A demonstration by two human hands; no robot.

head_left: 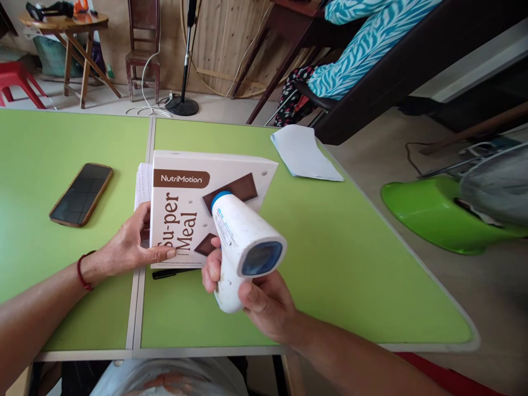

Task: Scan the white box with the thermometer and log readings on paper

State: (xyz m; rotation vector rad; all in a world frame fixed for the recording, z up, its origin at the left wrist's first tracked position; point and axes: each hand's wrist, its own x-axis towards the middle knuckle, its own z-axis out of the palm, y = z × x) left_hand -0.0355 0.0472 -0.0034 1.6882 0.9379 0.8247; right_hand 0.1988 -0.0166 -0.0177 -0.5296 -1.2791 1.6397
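Observation:
A white NutriMotion box [181, 214] with brown print stands on the green table [350, 264], its front towards me. My left hand [130, 242] grips its left side, thumb on the front and fingers behind. My right hand [264, 302] is wrapped round the handle of a white infrared thermometer [247, 236]. The blue-rimmed nose of the thermometer points at the box front; whether they touch I cannot tell. A black pen [173, 273] lies at the foot of the box. Printed paper [143, 181] shows behind the box's left edge.
A phone [81, 194] lies on the left, folded white sheets [305, 151] at the back right. Beyond the table are a stand with a round base [181, 105], a wooden chair [142, 58] and a seated person in patterned clothes [350, 60]. A green plastic seat [433, 220] is at right.

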